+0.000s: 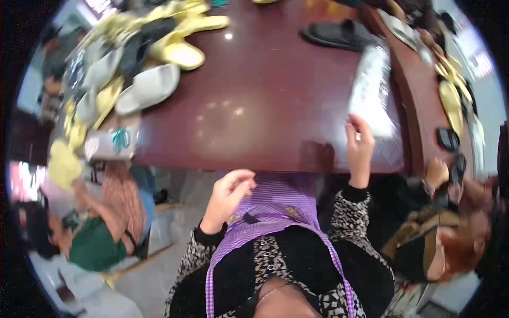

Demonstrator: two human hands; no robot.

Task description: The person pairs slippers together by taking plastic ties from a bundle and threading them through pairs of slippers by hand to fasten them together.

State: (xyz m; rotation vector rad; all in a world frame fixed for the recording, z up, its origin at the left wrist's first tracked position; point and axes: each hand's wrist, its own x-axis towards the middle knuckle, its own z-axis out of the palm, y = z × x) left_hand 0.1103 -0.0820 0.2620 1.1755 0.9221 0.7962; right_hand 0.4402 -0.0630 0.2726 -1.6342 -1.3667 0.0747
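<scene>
My right hand (360,146) is over the right side of the table, its fingers bent together at the lower left edge of a clear plastic bag (374,90) with a whitish sheen. My left hand (228,196) hangs just off the table's near edge, in front of my purple checked apron (265,212). Its fingers are loosely curled in toward the thumb, and nothing shows in them. A black slipper (339,35) lies beyond the bag, touching or close to its far end.
Yellow, grey and black slippers, among them a grey one (148,89), pile up at the table's (275,106) far left. A co-worker at left holds a yellow slipper (63,164). Another person's hand (436,172) is at right, near more slippers beyond a raised ledge (419,116).
</scene>
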